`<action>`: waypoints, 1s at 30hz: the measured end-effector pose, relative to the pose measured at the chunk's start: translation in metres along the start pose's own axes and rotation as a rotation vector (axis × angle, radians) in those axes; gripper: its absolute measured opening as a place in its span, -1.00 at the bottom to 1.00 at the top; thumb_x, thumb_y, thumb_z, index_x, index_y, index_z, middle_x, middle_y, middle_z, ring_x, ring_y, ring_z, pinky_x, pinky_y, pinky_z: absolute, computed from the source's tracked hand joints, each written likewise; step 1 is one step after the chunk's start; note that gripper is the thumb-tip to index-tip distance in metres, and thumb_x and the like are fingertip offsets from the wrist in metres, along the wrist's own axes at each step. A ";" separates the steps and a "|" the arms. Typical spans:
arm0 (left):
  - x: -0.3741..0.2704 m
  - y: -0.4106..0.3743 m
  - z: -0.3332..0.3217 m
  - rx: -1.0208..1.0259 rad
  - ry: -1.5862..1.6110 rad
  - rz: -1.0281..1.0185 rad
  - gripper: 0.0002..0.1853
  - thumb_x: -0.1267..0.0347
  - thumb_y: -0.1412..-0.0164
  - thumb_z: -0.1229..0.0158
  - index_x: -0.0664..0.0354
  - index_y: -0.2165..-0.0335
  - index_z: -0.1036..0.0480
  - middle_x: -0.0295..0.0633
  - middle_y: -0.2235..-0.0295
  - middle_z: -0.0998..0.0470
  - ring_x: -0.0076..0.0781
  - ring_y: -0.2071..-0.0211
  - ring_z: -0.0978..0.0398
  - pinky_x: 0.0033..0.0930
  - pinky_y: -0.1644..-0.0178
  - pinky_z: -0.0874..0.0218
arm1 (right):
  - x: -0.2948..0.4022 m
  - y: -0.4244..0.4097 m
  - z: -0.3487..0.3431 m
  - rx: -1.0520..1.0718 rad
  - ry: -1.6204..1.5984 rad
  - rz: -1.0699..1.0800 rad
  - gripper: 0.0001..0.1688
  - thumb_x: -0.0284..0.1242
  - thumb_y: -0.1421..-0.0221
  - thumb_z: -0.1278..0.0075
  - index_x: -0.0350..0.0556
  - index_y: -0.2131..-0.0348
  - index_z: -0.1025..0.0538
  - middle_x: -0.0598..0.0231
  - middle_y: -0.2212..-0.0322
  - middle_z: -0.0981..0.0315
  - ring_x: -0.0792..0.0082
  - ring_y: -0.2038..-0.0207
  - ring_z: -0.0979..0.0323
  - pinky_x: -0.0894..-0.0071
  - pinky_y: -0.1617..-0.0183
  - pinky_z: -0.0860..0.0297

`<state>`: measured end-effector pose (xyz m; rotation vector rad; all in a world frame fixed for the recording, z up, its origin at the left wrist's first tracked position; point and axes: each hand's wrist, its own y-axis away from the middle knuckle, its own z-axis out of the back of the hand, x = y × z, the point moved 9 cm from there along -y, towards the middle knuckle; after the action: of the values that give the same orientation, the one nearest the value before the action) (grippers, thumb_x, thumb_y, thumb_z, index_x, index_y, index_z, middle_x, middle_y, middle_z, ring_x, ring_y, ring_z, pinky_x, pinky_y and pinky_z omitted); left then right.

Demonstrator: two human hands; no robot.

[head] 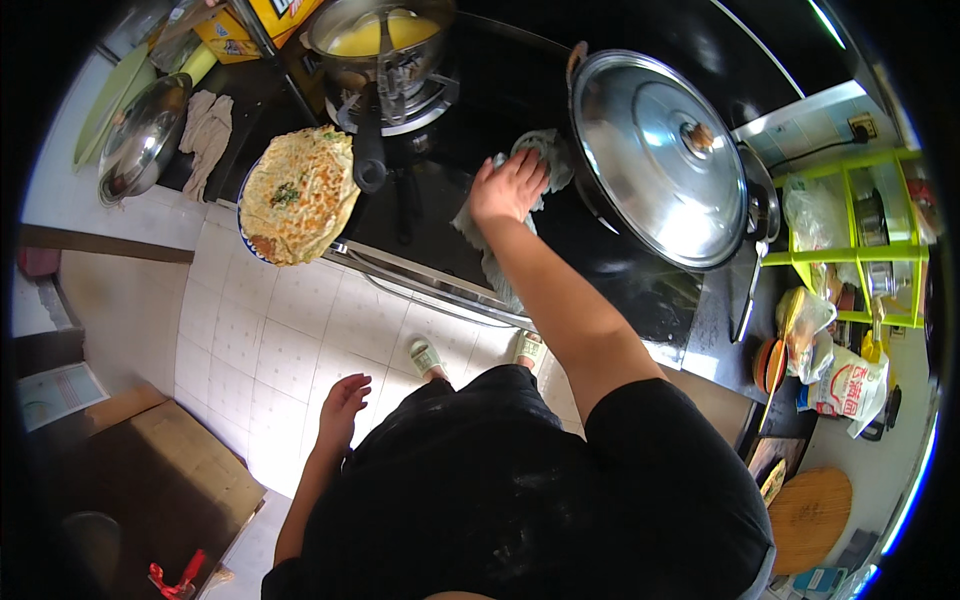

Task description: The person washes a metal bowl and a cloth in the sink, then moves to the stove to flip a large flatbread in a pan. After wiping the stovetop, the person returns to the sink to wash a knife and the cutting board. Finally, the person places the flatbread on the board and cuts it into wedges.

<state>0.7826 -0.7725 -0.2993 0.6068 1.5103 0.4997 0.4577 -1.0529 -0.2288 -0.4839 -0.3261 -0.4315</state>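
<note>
My right hand (510,187) presses down on a crumpled grey-green cloth (551,154) on the black stovetop (442,195); part of the cloth trails toward the front edge. My left hand (345,401) hangs over the floor with fingers loosely bent, holding nothing. Left of the cloth, a browned flatbread with green bits (300,199) covers a blue-rimmed plate (247,238). To the right stands a large wok under a domed metal lid (645,142). At the back left, a pot (319,37) with yellow contents sits on a burner, a black handle reaching toward the plate.
A beige cloth (208,135) and a metal bowl (146,139) lie at the left. A metal utensil (750,296), a green rack (847,256) and plastic bags (847,386) occupy the right side. A round wooden board (814,517) stands lower right; a cardboard box (176,457) is lower left.
</note>
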 end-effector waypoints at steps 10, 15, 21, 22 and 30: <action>0.029 0.021 0.045 -0.140 0.088 0.034 -0.66 0.42 -0.15 0.07 0.25 0.07 -0.23 -0.12 0.09 -0.37 -0.32 0.09 -0.33 -0.37 0.08 -0.17 | 0.008 -0.107 -0.060 -0.081 0.041 -0.271 -0.29 -0.22 -0.07 0.26 -0.43 -0.06 -0.07 -0.09 -0.12 0.11 -0.03 -0.18 0.15 0.05 -0.23 0.25; 0.066 0.044 0.072 -0.212 0.087 0.106 -0.65 0.41 -0.14 0.04 0.25 0.08 -0.25 -0.12 0.11 -0.39 -0.32 0.10 -0.34 -0.36 0.09 -0.19 | 0.010 -0.167 -0.093 0.018 -0.005 -0.148 -0.35 -0.26 -0.04 0.20 -0.30 -0.04 -0.14 0.04 -0.09 0.00 0.04 -0.16 0.08 0.05 -0.24 0.21; 0.107 0.064 0.084 -0.234 0.078 0.221 -0.66 0.43 -0.14 0.05 0.26 0.08 -0.25 -0.15 0.12 -0.39 -0.35 0.11 -0.35 -0.37 0.10 -0.19 | 0.022 -0.199 -0.131 0.124 -0.189 0.318 -0.58 -0.43 0.03 0.12 0.25 0.11 -0.42 0.30 0.06 -0.30 0.12 -0.02 -0.20 0.16 -0.08 -0.18; 0.111 0.065 0.085 -0.226 0.089 0.204 -0.67 0.43 -0.15 0.05 0.26 0.08 -0.25 -0.15 0.12 -0.39 -0.35 0.11 -0.35 -0.37 0.11 -0.20 | 0.032 -0.186 -0.120 0.191 -0.235 0.322 -0.59 -0.45 0.03 0.13 0.27 0.11 -0.43 0.31 0.06 -0.30 0.14 -0.01 -0.22 0.17 -0.07 -0.20; 0.061 0.039 0.082 -0.207 0.068 0.028 -0.70 0.45 -0.18 0.10 0.23 0.09 -0.26 -0.16 0.11 -0.39 -0.34 0.10 -0.34 -0.38 0.09 -0.18 | 0.016 -0.094 -0.078 0.351 -0.585 0.340 -0.65 -0.50 0.03 0.27 0.07 0.26 -0.50 0.24 0.25 -0.44 0.29 0.14 -0.36 0.43 0.03 -0.24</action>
<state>0.8674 -0.7087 -0.3232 0.4533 1.4925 0.6948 0.4431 -1.1729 -0.2522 -0.3030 -0.8531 0.1125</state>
